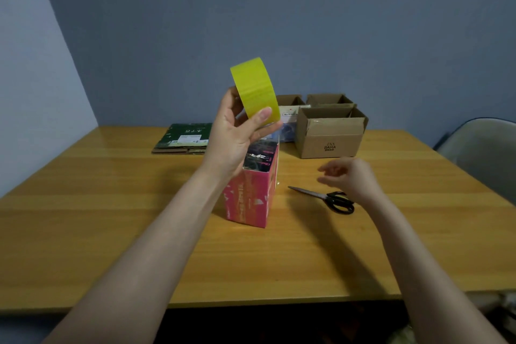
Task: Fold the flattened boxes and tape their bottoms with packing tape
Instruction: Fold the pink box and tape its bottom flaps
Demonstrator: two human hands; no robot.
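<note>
Head view, single frame.

- Left grip (231, 131): raised above the worktop (139, 218), thumb and fingers curled round the yellow tape roll (255, 89) and holding it on edge, well clear of everything below.
- Right grip (349, 176): fingers loosely curled and holding nothing. It hovers just over the handles of the black scissors (329, 198), which lie flat to the right of the pink box (251, 193).
- Pink box: stands upright near the centre, directly under the left forearm, top face toward the camera.
- I cannot tell whether a strip runs from roll to box. There is a faint sheen by the box's right edge, nothing firmer.
- Back of worktop: brown box (329, 134) folded and open-topped, with two smaller brown ones behind it. A flattened green box (184, 137) lies far left, not yet folded.

My reading: tape is about to be cut, or a fresh length started.

Risks from here:
1. If a strip is out, slack could let it fold onto itself or stick crooked. The roll is held high and the box is unsupported.
2. The box is tall and narrow, with nothing steadying it. A pull on the tape or a brush from the forearm could tip it.
3. A blind reach for the scissors could push them away rather than pick them up.
</note>
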